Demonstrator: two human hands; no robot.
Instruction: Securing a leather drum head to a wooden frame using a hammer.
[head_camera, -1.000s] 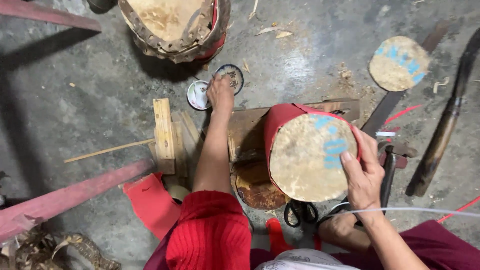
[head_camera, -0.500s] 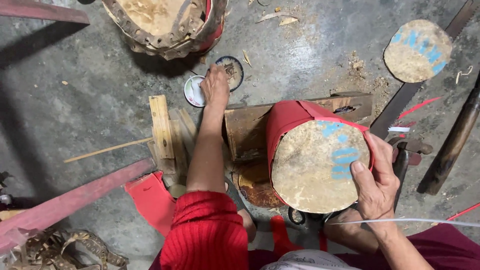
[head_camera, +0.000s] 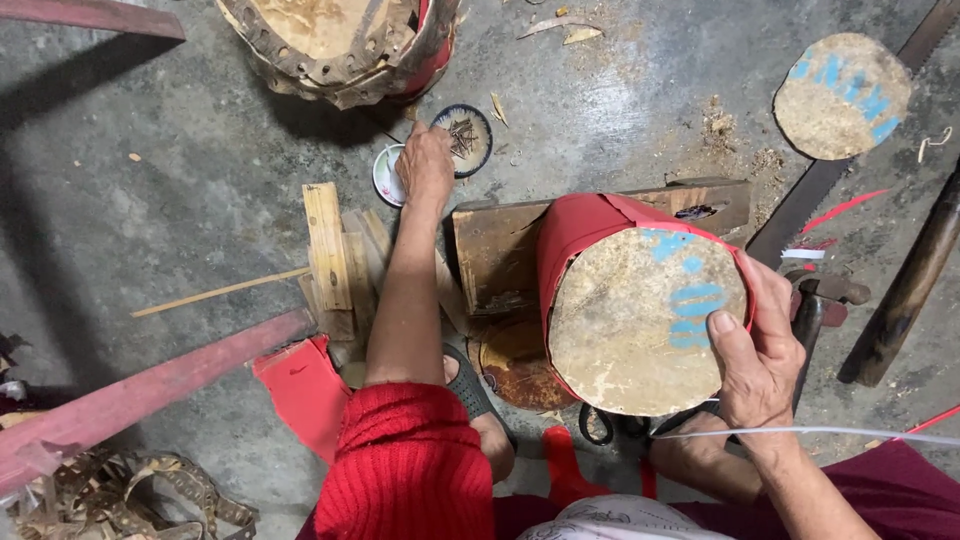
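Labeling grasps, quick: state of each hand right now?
Left hand: fingers curled down at the small dish of nails; grip cannot be told.
Right hand: closed on the red drum rim.

left hand (head_camera: 425, 165) fingertips hidden over small dish (head_camera: 385, 175), upper drum (head_camera: 340, 40) cut off by top edge

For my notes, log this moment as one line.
left hand: reaching into nail dish | right hand: gripping red drum | drum on wooden block

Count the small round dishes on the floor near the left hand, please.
2. A dark-rimmed dish with nails lies right of the left hand; a white dish lies partly hidden under that hand.
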